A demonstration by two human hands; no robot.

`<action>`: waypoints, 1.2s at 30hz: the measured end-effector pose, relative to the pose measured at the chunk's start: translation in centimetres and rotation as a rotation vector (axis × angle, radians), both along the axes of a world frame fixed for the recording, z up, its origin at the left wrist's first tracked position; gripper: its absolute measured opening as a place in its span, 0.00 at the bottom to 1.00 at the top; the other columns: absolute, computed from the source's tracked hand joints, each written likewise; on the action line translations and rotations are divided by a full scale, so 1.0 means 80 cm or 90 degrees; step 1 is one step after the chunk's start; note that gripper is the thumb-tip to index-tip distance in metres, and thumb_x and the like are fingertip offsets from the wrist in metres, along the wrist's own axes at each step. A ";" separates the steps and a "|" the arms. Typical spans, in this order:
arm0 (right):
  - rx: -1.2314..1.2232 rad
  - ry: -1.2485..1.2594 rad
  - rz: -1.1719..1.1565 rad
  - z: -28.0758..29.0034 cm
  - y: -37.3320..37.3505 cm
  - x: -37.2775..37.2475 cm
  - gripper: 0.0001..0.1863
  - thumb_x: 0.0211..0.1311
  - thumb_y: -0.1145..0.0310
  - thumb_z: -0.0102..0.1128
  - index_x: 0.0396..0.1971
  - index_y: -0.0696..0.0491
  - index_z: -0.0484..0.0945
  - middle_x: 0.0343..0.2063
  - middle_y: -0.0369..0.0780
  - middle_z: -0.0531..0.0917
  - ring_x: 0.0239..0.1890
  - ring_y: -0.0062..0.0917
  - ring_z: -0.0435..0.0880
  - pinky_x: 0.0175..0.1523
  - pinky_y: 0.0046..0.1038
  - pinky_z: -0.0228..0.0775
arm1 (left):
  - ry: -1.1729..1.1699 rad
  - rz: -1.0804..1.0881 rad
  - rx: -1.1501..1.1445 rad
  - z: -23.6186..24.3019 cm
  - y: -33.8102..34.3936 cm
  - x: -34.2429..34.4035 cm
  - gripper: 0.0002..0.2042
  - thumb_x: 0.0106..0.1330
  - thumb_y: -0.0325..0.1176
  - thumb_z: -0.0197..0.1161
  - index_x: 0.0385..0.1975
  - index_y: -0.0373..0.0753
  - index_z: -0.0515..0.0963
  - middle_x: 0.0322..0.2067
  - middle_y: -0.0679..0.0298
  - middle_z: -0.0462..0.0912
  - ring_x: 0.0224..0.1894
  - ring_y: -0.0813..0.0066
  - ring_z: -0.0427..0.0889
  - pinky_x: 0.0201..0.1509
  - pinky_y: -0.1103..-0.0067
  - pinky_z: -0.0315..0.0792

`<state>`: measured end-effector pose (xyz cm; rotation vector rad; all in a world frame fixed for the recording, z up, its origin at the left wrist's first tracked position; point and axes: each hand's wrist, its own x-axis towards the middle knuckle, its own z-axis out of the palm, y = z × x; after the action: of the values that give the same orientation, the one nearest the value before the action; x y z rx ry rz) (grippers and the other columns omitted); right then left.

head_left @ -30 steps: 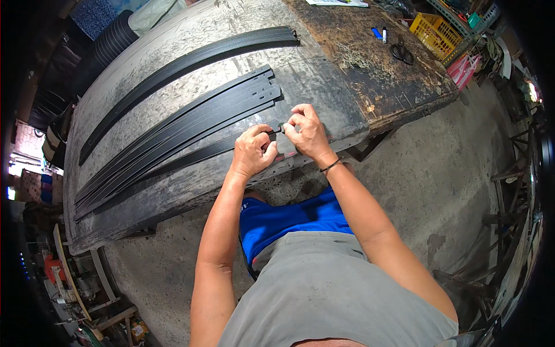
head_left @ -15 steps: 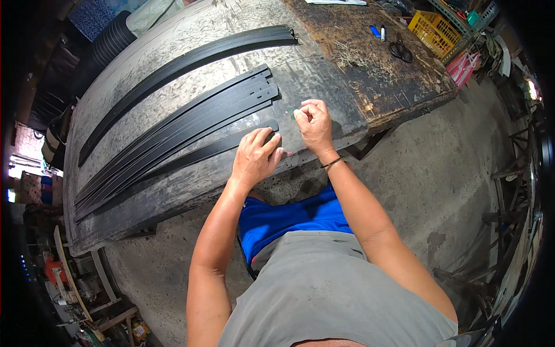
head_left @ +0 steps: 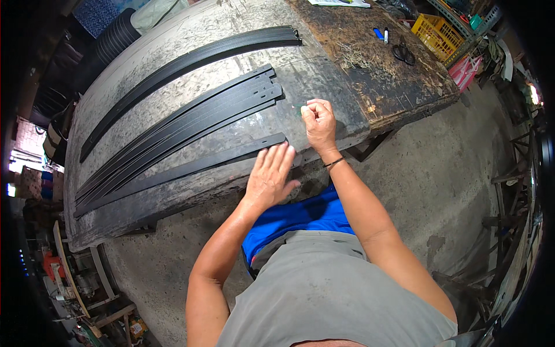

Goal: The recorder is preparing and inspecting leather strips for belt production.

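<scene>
A single flat black strip (head_left: 214, 156) with a hole near its rounded end lies along the near side of the worn grey table (head_left: 324, 69). My left hand (head_left: 270, 176) is open beside that end, fingers stretched out along the table's near edge, holding nothing. My right hand (head_left: 319, 126) is closed in a pinch above the table, to the right of the strips. Whatever its fingers hold, if anything, is hidden. Beyond the single strip several more black strips (head_left: 225, 104) with holes at their ends lie fanned over each other.
A bundle of black strips (head_left: 196, 58) lies farther back. On the dark wooden board (head_left: 370, 75) at the right are scissors (head_left: 403, 54), a blue marker (head_left: 377, 33) and loose fibres (head_left: 354, 58). A yellow crate (head_left: 437, 36) stands past it. Metal racks (head_left: 514, 185) line the right side.
My left hand has come off the near strip and moved toward me and right, its fingers straightening. The near strip now lies apart from the fanned ones. My right hand stays closed, slightly shifted.
</scene>
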<state>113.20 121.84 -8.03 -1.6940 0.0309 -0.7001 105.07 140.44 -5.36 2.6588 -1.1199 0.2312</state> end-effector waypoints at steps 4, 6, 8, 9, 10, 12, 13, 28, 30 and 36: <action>0.004 0.003 0.005 0.000 0.003 0.001 0.09 0.61 0.69 0.64 0.26 0.58 0.78 0.41 0.38 0.76 0.30 0.15 0.74 0.35 0.20 0.70 | 0.357 -0.227 -0.090 -0.015 -0.004 -0.040 0.15 0.53 0.38 0.72 0.40 0.42 0.82 0.45 0.55 0.83 0.50 0.58 0.80 0.57 0.62 0.73; 0.008 0.010 0.003 0.000 0.003 0.000 0.09 0.61 0.69 0.64 0.26 0.58 0.78 0.41 0.38 0.75 0.29 0.15 0.74 0.35 0.20 0.70 | 0.279 -0.209 -0.100 0.000 -0.013 -0.042 0.08 0.55 0.34 0.71 0.32 0.41 0.83 0.31 0.60 0.84 0.38 0.61 0.83 0.47 0.64 0.77; 0.025 0.009 0.006 0.001 0.003 0.001 0.09 0.60 0.70 0.64 0.25 0.59 0.77 0.40 0.40 0.76 0.27 0.17 0.75 0.34 0.22 0.71 | -0.019 -0.140 -0.302 0.007 -0.013 -0.005 0.11 0.55 0.33 0.70 0.37 0.39 0.81 0.35 0.58 0.83 0.40 0.59 0.82 0.45 0.63 0.75; 0.021 0.012 0.000 0.000 -0.002 -0.001 0.09 0.60 0.70 0.64 0.25 0.59 0.77 0.40 0.40 0.76 0.27 0.17 0.75 0.34 0.22 0.71 | -0.076 -0.043 -0.260 0.027 -0.016 0.015 0.17 0.53 0.32 0.70 0.43 0.38 0.77 0.35 0.59 0.80 0.39 0.58 0.80 0.43 0.68 0.72; 0.010 0.010 -0.006 0.002 -0.001 -0.002 0.09 0.60 0.70 0.64 0.25 0.59 0.77 0.40 0.40 0.76 0.27 0.18 0.75 0.34 0.22 0.71 | -0.099 0.034 -0.256 0.025 -0.012 0.034 0.23 0.52 0.33 0.70 0.49 0.38 0.75 0.37 0.58 0.79 0.44 0.57 0.78 0.47 0.65 0.69; 0.000 0.005 -0.005 0.002 0.003 0.001 0.09 0.60 0.70 0.64 0.24 0.59 0.77 0.40 0.40 0.76 0.27 0.18 0.75 0.34 0.22 0.71 | -0.067 0.091 -0.209 0.001 0.008 0.064 0.25 0.53 0.35 0.72 0.52 0.39 0.75 0.37 0.57 0.77 0.45 0.56 0.76 0.50 0.63 0.67; 0.005 0.005 -0.005 -0.002 0.004 0.002 0.09 0.60 0.71 0.64 0.24 0.59 0.77 0.40 0.40 0.76 0.27 0.18 0.74 0.34 0.22 0.71 | -0.023 0.095 -0.193 -0.007 0.017 0.073 0.25 0.52 0.35 0.72 0.50 0.39 0.75 0.37 0.57 0.76 0.45 0.57 0.76 0.50 0.63 0.67; -0.078 -0.037 -0.086 0.000 0.010 0.011 0.09 0.58 0.69 0.63 0.25 0.59 0.76 0.34 0.47 0.77 0.35 0.36 0.79 0.40 0.33 0.74 | 0.021 0.073 -0.328 0.000 0.018 0.071 0.29 0.50 0.28 0.73 0.56 0.53 0.77 0.36 0.59 0.78 0.36 0.58 0.79 0.39 0.67 0.73; -0.109 -0.061 -0.080 -0.005 0.012 0.015 0.10 0.60 0.68 0.63 0.25 0.59 0.77 0.35 0.44 0.78 0.38 0.33 0.78 0.44 0.31 0.73 | 0.034 0.080 -0.364 -0.005 0.019 0.072 0.27 0.50 0.27 0.72 0.54 0.51 0.78 0.36 0.59 0.77 0.37 0.59 0.79 0.40 0.69 0.75; -0.112 -0.079 -0.124 0.008 0.018 0.017 0.10 0.58 0.70 0.59 0.21 0.58 0.72 0.30 0.46 0.75 0.35 0.42 0.76 0.42 0.37 0.71 | 0.038 0.064 -0.427 -0.003 0.019 0.076 0.25 0.53 0.26 0.71 0.54 0.46 0.77 0.36 0.59 0.76 0.37 0.61 0.79 0.42 0.71 0.74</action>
<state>114.53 123.31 -7.41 -1.8277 0.0492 -0.9759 111.15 141.92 -5.61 2.1016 -0.7188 0.4514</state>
